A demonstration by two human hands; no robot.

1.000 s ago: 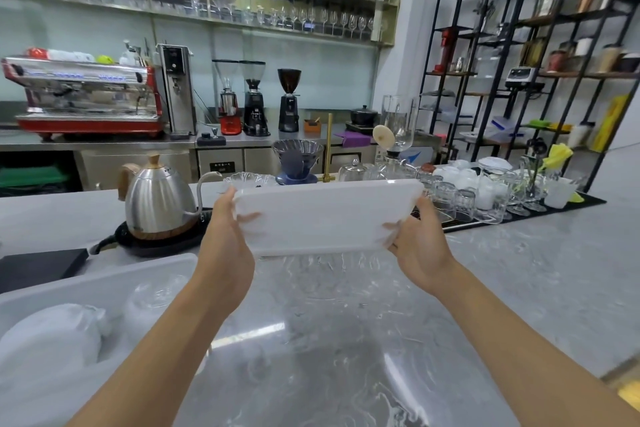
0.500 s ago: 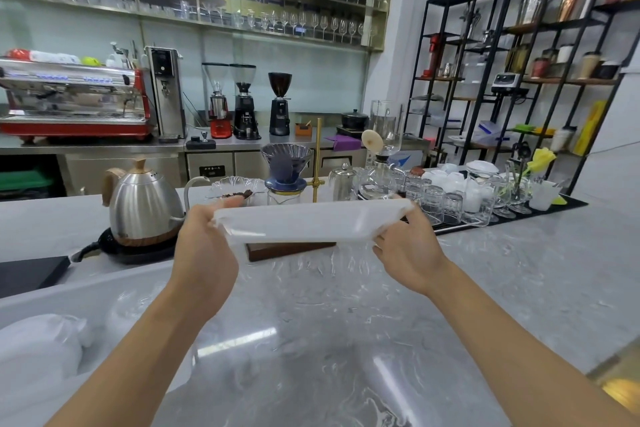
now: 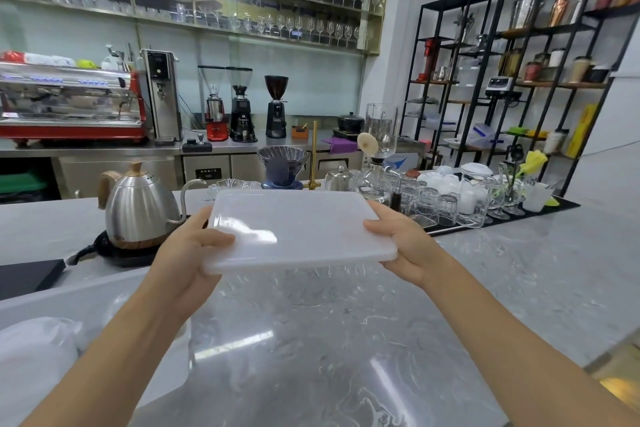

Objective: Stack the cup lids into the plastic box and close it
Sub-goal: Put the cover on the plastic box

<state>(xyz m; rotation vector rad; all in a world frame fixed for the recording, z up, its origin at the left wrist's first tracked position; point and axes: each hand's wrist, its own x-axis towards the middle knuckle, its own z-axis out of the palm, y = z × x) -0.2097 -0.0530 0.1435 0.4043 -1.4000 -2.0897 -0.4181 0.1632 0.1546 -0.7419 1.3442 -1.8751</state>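
While I hold the box lid (image 3: 298, 229) level above the marble counter (image 3: 485, 288), my left hand (image 3: 188, 250) grips its left edge, thumb curled over the top, and my right hand (image 3: 403, 246) grips the right edge. I judge this the closing step: the plastic box (image 3: 79, 295) sits open at my lower left, bagged cup lids (image 3: 34, 350) inside. Next I must swing the lid leftward, square its corners over the rim and press down. Half a second ago the lid lay nearly edge-on to me; now its top face tips toward me. The steel kettle (image 3: 138, 204) stands just behind my left hand.
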